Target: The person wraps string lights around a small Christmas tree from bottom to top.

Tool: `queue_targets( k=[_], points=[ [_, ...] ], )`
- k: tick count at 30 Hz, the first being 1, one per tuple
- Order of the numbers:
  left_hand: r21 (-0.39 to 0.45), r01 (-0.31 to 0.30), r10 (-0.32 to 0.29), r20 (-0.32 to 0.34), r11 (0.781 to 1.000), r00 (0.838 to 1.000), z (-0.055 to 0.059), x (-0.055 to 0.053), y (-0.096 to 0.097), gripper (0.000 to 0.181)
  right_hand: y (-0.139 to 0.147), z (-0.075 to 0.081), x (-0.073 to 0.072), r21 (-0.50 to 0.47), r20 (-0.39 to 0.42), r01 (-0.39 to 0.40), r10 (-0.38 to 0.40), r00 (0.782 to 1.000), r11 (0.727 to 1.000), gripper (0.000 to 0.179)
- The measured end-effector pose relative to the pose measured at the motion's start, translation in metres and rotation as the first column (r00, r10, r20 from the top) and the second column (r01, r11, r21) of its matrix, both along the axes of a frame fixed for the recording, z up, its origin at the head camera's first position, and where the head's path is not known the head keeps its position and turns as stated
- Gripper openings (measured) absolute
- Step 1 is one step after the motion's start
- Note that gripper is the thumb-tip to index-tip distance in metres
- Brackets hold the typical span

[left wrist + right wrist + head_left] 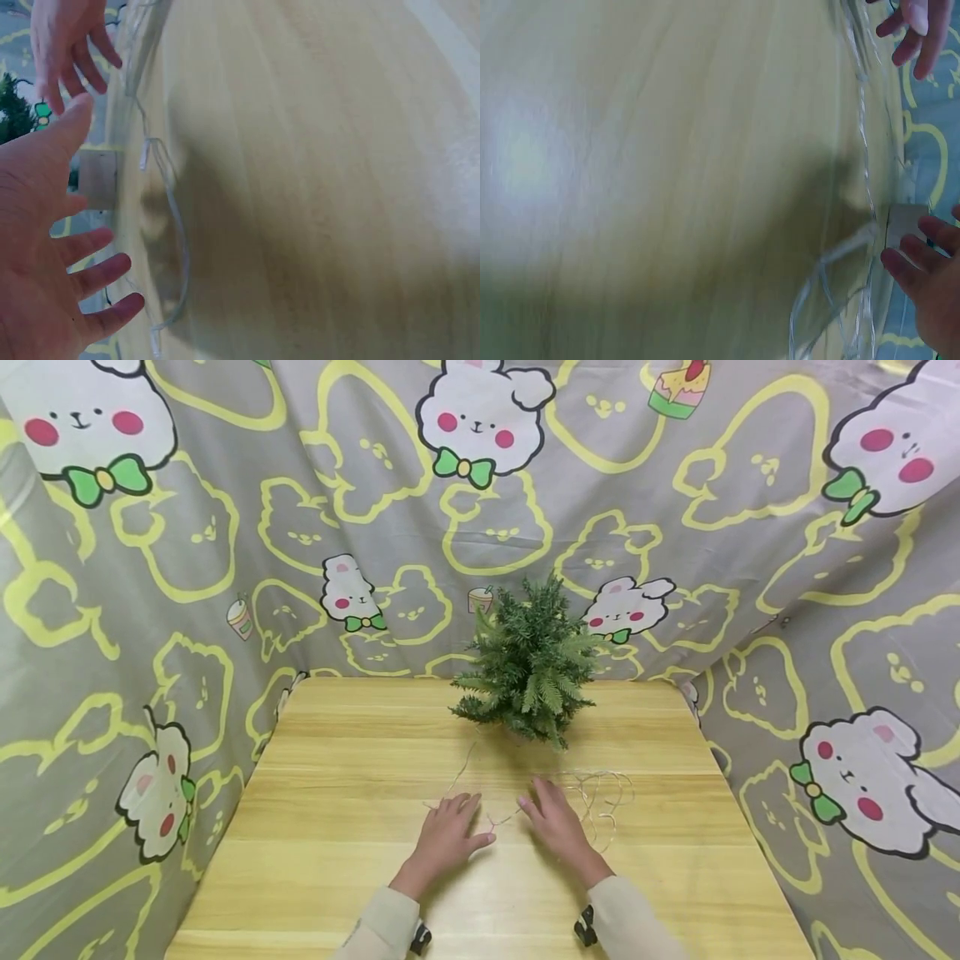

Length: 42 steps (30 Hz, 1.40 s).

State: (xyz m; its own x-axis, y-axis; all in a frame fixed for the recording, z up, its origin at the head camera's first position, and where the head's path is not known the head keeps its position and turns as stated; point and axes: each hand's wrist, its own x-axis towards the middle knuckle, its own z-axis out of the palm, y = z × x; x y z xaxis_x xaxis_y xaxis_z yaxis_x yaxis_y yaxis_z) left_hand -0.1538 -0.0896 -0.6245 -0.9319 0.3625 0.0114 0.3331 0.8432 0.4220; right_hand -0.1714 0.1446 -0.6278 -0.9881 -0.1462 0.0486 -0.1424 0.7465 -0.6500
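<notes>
Left wrist view shows a bend of the wire (183, 238) just beside my left hand (41, 244), whose fingers are spread wide and grip nothing. My right hand (561, 827) has its fingers apart and relaxed too; whether its thumb touches a strand I cannot tell. The wire lies around the middle of the tabletop (315, 827): a strand between my hands, another reaching toward the tree (536, 664) near the back edge, and loops on the right edge's side. I judge it light and quick to snag. To spread it well, I should pinch one strand at a time, ease the crossed loops apart from the outside, and avoid tugging, since a hard pull could draw those crossings tight.
</notes>
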Motion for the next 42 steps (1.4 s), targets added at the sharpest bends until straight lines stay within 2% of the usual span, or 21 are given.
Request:
queue_targets(
  k=[4, 10, 13, 17, 20, 25, 31, 35, 39, 42],
  points=[
    [-0.024, 0.004, -0.005, -0.033, 1.000, 0.999, -0.004, 0.001, 0.000, 0.072, -0.008, -0.005, 0.001, 0.090, -0.004, -0.098, 0.099, 0.995, 0.991, 0.060],
    [-0.045, 0.021, -0.024, -0.052, 0.999, 0.998, -0.010, 0.004, 0.000, 0.057, -0.015, -0.010, 0.002, 0.245, -0.070, -0.218, 0.241, 0.968, 0.945, 0.043],
    [-0.063, 0.026, -0.030, -0.057, 0.998, 0.998, -0.012, 0.006, 0.001, 0.050, -0.018, -0.012, 0.003, 0.302, -0.101, -0.239, 0.280, 0.955, 0.923, 0.027],
    [-0.084, 0.035, -0.042, -0.078, 0.996, 0.996, -0.012, 0.008, 0.003, 0.041, -0.020, -0.015, 0.004, 0.338, -0.119, -0.251, 0.306, 0.945, 0.907, 0.008],
    [-0.084, 0.042, -0.049, -0.077, 0.996, 0.996, -0.011, 0.009, 0.004, 0.037, -0.021, -0.016, 0.005, 0.357, -0.137, -0.249, 0.314, 0.940, 0.900, 0.010],
    [-0.079, 0.054, -0.060, -0.076, 0.995, 0.995, -0.013, 0.009, 0.005, 0.030, -0.022, -0.012, 0.008, 0.346, -0.159, -0.227, 0.295, 0.942, 0.911, 0.017],
    [-0.054, 0.062, -0.067, -0.085, 0.997, 0.994, -0.013, 0.011, 0.001, 0.019, -0.020, 0.005, 0.007, 0.258, -0.112, -0.190, 0.225, 0.968, 0.947, 0.014],
    [-0.012, 0.059, -0.059, -0.088, 0.998, 0.994, -0.011, 0.015, -0.006, 0.016, -0.016, 0.016, 0.006, 0.202, -0.119, -0.139, 0.165, 0.979, 0.970, 0.009],
    [0.005, 0.043, -0.042, -0.144, 0.999, 0.989, -0.007, 0.017, -0.012, 0.016, -0.010, 0.024, 0.003, 0.182, -0.159, -0.076, 0.105, 0.982, 0.980, 0.011],
    [0.013, 0.038, -0.034, -0.217, 0.999, 0.976, -0.004, 0.017, -0.016, 0.013, -0.005, 0.028, 0.001, 0.190, -0.189, -0.040, 0.077, 0.979, 0.981, 0.013]
  ],
)
